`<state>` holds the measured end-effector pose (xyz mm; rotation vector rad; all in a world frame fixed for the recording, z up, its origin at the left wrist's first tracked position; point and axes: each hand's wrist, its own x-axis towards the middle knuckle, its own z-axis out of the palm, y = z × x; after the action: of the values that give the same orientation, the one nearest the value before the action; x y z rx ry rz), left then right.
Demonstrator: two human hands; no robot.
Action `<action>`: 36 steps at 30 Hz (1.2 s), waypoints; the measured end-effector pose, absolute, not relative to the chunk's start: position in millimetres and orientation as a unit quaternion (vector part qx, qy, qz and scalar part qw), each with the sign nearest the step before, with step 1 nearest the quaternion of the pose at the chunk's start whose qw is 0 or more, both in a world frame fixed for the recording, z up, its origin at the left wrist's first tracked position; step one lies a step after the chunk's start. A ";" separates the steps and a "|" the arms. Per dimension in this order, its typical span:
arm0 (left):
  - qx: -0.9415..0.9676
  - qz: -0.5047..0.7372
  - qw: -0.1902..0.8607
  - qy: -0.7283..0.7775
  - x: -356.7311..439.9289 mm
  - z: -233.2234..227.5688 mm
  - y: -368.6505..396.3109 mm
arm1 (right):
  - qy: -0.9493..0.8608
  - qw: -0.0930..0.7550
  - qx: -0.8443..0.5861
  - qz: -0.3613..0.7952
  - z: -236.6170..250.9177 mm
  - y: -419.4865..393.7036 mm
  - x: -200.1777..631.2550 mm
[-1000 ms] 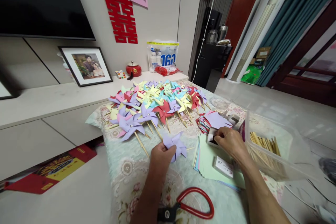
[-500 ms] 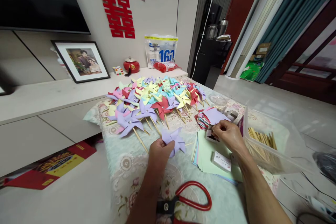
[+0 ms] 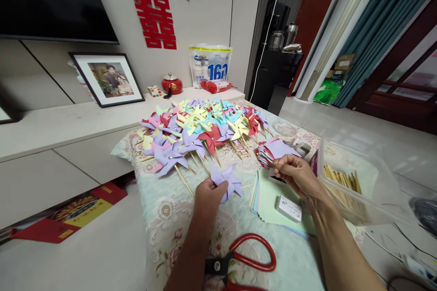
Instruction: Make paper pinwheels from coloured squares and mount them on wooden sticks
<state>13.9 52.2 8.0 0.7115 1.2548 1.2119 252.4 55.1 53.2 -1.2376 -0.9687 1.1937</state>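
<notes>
Above the floral tablecloth (image 3: pixel 293 254), the left hand (image 3: pixel 209 198) pinches a lavender paper pinwheel (image 3: pixel 227 183), which lies left of the right hand (image 3: pixel 297 173). That hand's fingertips meet beside a small box (image 3: pixel 277 178); whether they grip anything is unclear. The pinwheel's pointed blades fan out, softly folded.

Exposure OK, soft indoor light. Main light looks to be from the right: door panes (image 3: pixel 418 95) pale, glare patches on the floor (image 3: pixel 365 125) beyond the table's (image 3: pixel 249 218) right edge. Left hand (image 3: pixel 211 193) darker than right hand (image 3: pixel 296 173). TV (image 3: pixel 51 2) near black. Under the cabinet (image 3: pixel 90 157) dim. Pinwheels (image 3: pixel 205 122) reasonably sharp, far ones softer. Wide-angle stretch at frame edges: AC (image 3: pixel 341 32) leans, TV skews.
</notes>
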 end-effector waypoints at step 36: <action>0.274 0.569 0.624 0.461 26.6 12.9 49.7 | -0.744 0.461 -0.415 0.248 29.8 46.2 153.2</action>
<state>26.6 49.7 12.9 0.6288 1.0573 1.3053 153.2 46.2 29.8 -1.0217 -1.8303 0.6100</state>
